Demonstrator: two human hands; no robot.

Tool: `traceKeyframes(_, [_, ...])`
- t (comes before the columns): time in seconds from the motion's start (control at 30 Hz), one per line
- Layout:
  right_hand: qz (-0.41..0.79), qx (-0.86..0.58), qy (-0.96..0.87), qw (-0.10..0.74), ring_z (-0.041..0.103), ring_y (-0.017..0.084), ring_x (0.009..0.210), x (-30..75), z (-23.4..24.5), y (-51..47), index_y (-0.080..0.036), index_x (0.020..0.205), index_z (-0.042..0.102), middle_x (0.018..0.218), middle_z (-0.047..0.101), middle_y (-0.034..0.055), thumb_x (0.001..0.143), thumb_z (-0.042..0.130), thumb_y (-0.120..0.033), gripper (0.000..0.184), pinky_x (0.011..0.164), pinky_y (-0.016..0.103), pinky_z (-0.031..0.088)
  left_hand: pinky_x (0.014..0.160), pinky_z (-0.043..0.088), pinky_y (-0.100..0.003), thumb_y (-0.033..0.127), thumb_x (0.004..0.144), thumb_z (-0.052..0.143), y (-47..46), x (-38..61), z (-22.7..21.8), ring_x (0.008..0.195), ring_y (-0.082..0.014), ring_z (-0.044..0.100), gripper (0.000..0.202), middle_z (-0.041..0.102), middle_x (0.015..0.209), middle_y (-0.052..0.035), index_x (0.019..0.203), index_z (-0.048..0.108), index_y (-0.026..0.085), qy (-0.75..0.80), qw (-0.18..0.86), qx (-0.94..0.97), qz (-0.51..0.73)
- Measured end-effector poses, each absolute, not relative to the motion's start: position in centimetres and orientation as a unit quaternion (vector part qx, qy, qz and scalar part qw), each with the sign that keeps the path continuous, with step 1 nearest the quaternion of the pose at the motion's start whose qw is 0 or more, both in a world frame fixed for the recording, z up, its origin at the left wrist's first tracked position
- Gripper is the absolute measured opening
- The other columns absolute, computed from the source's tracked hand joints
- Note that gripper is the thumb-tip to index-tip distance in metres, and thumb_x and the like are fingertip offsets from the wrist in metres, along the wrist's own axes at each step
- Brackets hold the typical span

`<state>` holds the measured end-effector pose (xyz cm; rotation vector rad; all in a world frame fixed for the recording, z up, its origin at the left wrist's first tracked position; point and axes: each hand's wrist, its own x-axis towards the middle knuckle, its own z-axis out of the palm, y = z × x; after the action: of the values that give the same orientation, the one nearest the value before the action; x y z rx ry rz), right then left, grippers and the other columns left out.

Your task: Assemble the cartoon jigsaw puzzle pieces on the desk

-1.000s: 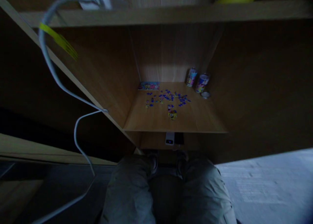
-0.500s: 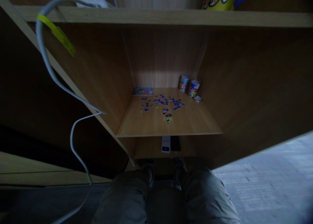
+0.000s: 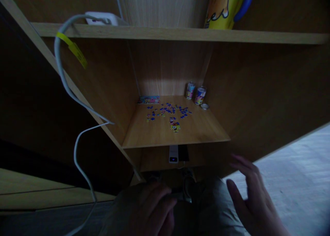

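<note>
Though left hand (image 3: pixel 152 212) is dim (can't tell its grip), right grip (image 3: pixel 254 194) apart, puzzle pieces (image 3: pixel 170 110) indistinct

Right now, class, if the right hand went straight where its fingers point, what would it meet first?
Probably the cabinet's right side wall: the right hand points up and left across it. Depth is unclear; the front edge of the puzzle shelf could come first.

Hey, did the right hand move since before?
Yes. Out of view before, the right hand has come into view, below and right of the shelf with the puzzle pieces.
</note>
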<state>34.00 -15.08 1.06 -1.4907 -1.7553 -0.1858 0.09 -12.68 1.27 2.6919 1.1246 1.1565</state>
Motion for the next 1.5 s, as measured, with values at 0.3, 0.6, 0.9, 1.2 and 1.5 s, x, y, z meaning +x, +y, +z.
traceKeyframes(0.3, [-0.052,-0.616,-0.614,0.491,0.064,0.018,0.065,26.7,9.3,3.3,-0.021,0.088,0.072,0.075,0.072,0.0052,0.118,0.043,-0.053,0.053,0.063,0.030,0.038,0.089,0.059,-0.037,0.020,0.104,0.059,4.5,7.1,6.5,0.089,-0.0225,0.073,0.016,0.078,0.089,-0.0039,0.099,0.073,0.024,0.375,0.013,0.820,0.432])
traceKeyframes(0.6, [-0.008,-0.681,-0.609,0.408,0.064,0.020,0.062,30.7,3.3,7.0,-0.022,0.083,0.069,0.071,0.071,0.0065,0.114,0.048,-0.049,0.045,0.063,0.032,0.035,0.064,0.050,-0.029,0.028,0.100,0.059,8.5,-0.2,4.2,0.066,-0.0197,0.073,0.018,0.079,0.081,-0.0014,0.101,0.076,0.022,0.568,0.016,0.705,0.425])
traceKeyframes(0.9, [0.034,-0.648,-0.660,0.378,0.066,0.019,0.061,30.4,2.4,6.3,-0.024,0.081,0.066,0.074,0.074,0.0050,0.114,0.048,-0.049,0.045,0.063,0.031,0.039,0.065,0.050,-0.030,0.031,0.101,0.058,7.0,0.6,3.4,0.069,-0.0221,0.077,0.022,0.081,0.081,-0.0030,0.109,0.077,0.023,0.607,-0.007,0.734,0.305])
traceKeyframes(1.2, [0.005,-0.681,-0.668,0.301,0.072,0.023,0.064,29.7,2.2,6.3,-0.024,0.088,0.072,0.078,0.078,0.0063,0.115,0.050,-0.046,0.041,0.063,0.034,0.038,0.063,0.053,-0.034,0.028,0.101,0.062,7.0,1.0,2.7,0.069,-0.0258,0.079,0.017,0.082,0.079,-0.0032,0.108,0.077,0.025,0.601,-0.041,0.756,0.256])
traceKeyframes(1.5, [0.002,-0.580,-0.741,0.338,0.071,0.027,0.089,28.9,2.6,6.7,-0.024,0.088,0.069,0.089,0.075,0.0065,0.115,0.053,-0.036,0.034,0.082,0.037,0.049,0.118,0.057,-0.056,0.021,0.106,0.058,8.6,1.5,3.8,0.138,-0.0351,0.068,0.036,0.073,0.146,-0.0171,0.140,0.070,0.017,0.489,-0.050,0.823,0.285])
